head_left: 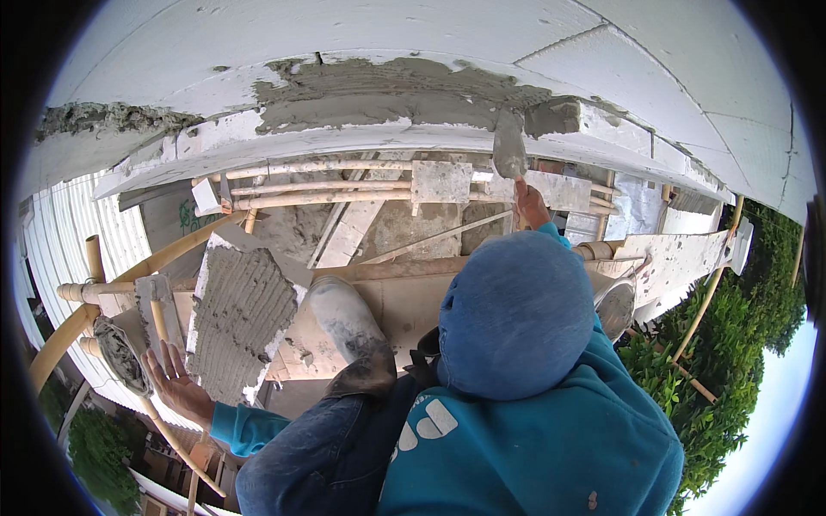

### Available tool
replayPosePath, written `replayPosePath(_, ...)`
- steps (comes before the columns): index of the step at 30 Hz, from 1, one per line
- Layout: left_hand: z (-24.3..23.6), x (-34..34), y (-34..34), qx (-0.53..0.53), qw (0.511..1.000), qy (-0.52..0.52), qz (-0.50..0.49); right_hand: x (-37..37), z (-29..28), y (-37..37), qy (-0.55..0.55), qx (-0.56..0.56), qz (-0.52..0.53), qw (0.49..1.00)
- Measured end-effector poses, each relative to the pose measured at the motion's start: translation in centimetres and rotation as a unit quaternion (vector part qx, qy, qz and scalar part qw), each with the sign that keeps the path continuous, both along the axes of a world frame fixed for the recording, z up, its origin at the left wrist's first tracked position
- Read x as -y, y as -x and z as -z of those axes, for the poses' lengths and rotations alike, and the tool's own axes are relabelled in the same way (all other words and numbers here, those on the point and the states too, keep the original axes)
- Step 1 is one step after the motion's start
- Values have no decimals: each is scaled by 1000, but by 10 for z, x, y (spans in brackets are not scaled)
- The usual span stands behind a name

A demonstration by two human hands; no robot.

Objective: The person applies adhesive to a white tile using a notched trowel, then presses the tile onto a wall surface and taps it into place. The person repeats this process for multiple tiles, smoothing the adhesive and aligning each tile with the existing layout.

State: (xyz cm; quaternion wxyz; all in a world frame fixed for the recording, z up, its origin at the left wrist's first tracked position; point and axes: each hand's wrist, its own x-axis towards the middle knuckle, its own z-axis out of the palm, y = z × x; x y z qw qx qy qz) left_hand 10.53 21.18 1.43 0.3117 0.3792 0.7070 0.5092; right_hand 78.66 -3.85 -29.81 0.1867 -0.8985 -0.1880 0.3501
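Note:
My right hand [532, 205] is closed round the handle of a trowel [509, 146]. Grey mortar coats the blade, which points up at the lower edge of the white block wall [379, 142]. A band of wet mortar [361, 93] is spread along that wall. At the left, my left hand [179, 387] has its fingers spread, beside a white block [239, 314] whose face carries ridged mortar. Whether the palm touches the block, I cannot tell. A round container of mortar [123, 354] sits just left of those fingers.
Bamboo poles [327, 196] run below the wall and at the left. A dusty boot [348, 331] rests on the planks [409, 314]. A rounded blue denim shape [516, 318] covers part of the middle. Another bucket [616, 308] stands right, near a spattered board [675, 262].

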Motion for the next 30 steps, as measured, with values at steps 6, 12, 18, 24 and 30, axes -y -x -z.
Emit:
replayPosePath(6,11,9,18,11,1000,6,-13,-27,-108,34,95,-72,16,993)
replayPosePath(12,16,-2,4,27,999,-13,-29,-75,-207,79,-9,11,-211,977)
replayPosePath(18,42,44,49,-34,989,12,-143,-231,-289,164,-85,-16,-507,858)
replayPosePath(24,65,92,95,-139,940,55,-307,-354,-323,269,-308,96,-662,676)
replayPosePath(30,80,120,131,-122,928,62,-348,-460,-355,450,-540,156,-698,443)
